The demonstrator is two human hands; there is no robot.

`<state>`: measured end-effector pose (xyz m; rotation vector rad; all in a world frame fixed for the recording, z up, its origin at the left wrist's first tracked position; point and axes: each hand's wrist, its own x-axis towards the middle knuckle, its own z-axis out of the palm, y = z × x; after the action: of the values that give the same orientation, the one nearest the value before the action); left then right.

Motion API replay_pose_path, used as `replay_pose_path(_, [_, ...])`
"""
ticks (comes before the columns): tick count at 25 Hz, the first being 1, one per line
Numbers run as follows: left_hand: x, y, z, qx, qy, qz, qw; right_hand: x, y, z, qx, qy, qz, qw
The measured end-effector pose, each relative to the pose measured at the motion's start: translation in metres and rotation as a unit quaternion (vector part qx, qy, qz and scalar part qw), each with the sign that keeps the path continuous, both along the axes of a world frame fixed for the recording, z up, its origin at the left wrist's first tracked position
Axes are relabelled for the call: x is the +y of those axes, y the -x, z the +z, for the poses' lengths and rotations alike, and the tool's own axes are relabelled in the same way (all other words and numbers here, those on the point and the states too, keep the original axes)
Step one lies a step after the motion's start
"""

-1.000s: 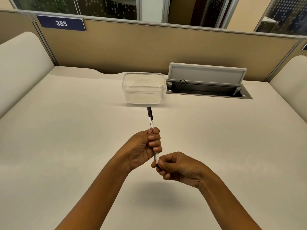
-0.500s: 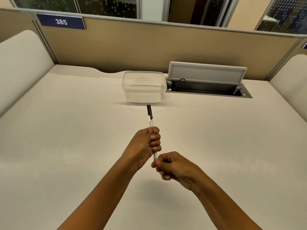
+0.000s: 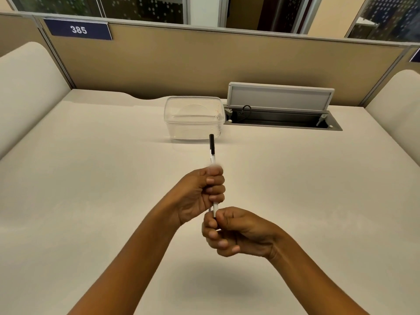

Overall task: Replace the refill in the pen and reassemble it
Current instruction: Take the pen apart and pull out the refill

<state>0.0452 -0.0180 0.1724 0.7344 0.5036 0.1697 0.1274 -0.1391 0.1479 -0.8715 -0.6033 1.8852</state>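
A pale desk (image 3: 91, 178) runs back to a tan partition. Above its middle I hold the pen (image 3: 212, 153) upright, black cap at the far end. My left hand (image 3: 200, 194) is fisted around the barrel; my right hand (image 3: 236, 233) pinches its near end. A clear container (image 3: 193, 119) sits beyond.

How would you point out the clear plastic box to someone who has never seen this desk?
Start at the tan partition along the desk's far edge. Just in front, left of the open cable hatch, stands the clear plastic box. It is the only see-through thing on the desk, lidded, apparently empty.
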Motion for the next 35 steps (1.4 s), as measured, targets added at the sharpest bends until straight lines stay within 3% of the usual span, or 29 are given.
replay_pose_path(3, [0.002,-0.001,0.002,0.005,-0.005,0.003,1.000,0.000,0.006,-0.002,-0.035,0.014,-0.028,0.999])
replay_pose_path(6, [-0.007,-0.009,-0.004,0.094,-0.164,0.093,0.977,0.004,0.015,-0.006,-0.193,0.066,-0.112,0.972])
replay_pose_path(8, [-0.017,-0.015,-0.006,0.133,-0.233,0.161,0.950,0.011,0.022,-0.002,-0.301,0.106,-0.165,0.933])
replay_pose_path(9, [-0.022,-0.018,-0.007,0.147,-0.258,0.194,0.935,0.014,0.025,-0.003,-0.389,0.108,-0.180,0.897])
replay_pose_path(11, [-0.029,-0.025,-0.009,0.173,-0.285,0.256,0.907,0.020,0.029,-0.012,-0.605,0.088,-0.160,0.775])
replay_pose_path(12, [-0.031,-0.028,-0.009,0.180,-0.287,0.284,0.897,0.024,0.033,-0.017,-0.679,0.086,-0.158,0.711])
replay_pose_path(13, [-0.033,-0.030,-0.008,0.182,-0.286,0.307,0.889,0.026,0.038,-0.025,-0.707,0.075,-0.183,0.679])
replay_pose_path(14, [-0.033,-0.032,-0.007,0.179,-0.285,0.321,0.885,0.028,0.042,-0.030,-0.700,0.057,-0.222,0.676])
replay_pose_path(16, [-0.028,-0.032,-0.005,0.152,-0.275,0.310,0.897,0.028,0.041,-0.027,-0.658,0.045,-0.254,0.707])
replay_pose_path(17, [-0.023,-0.030,-0.003,0.132,-0.258,0.287,0.913,0.027,0.034,-0.021,-0.614,0.045,-0.246,0.749])
replay_pose_path(18, [-0.015,-0.027,-0.001,0.109,-0.229,0.257,0.933,0.024,0.026,-0.013,-0.524,0.043,-0.230,0.819])
replay_pose_path(19, [-0.007,-0.023,0.000,0.083,-0.188,0.221,0.953,0.018,0.016,-0.004,-0.402,0.032,-0.206,0.892])
replay_pose_path(20, [0.000,-0.019,0.002,0.057,-0.140,0.185,0.971,0.013,0.006,0.004,-0.292,0.027,-0.174,0.940])
replay_pose_path(21, [0.006,-0.015,0.003,0.032,-0.091,0.149,0.984,0.007,-0.002,0.009,-0.217,0.026,-0.141,0.966])
replay_pose_path(23, [0.011,-0.009,0.007,-0.010,-0.008,0.085,0.996,0.000,-0.012,0.013,-0.158,0.033,-0.086,0.983])
replay_pose_path(25, [0.010,-0.006,0.011,-0.036,0.037,0.038,0.998,0.001,-0.011,0.012,-0.125,0.040,-0.075,0.989])
replay_pose_path(27, [0.008,-0.008,0.014,-0.031,0.021,0.026,0.999,0.003,-0.007,0.010,-0.098,0.042,-0.101,0.989])
replay_pose_path(31, [0.001,-0.017,0.009,0.050,-0.123,0.125,0.983,0.008,0.002,0.005,-0.241,0.053,-0.191,0.950])
replay_pose_path(33, [-0.008,-0.021,0.005,0.085,-0.179,0.188,0.962,0.012,0.010,0.003,-0.388,0.067,-0.236,0.888])
replay_pose_path(35, [-0.016,-0.024,0.003,0.102,-0.212,0.247,0.940,0.015,0.021,-0.001,-0.580,0.055,-0.289,0.760])
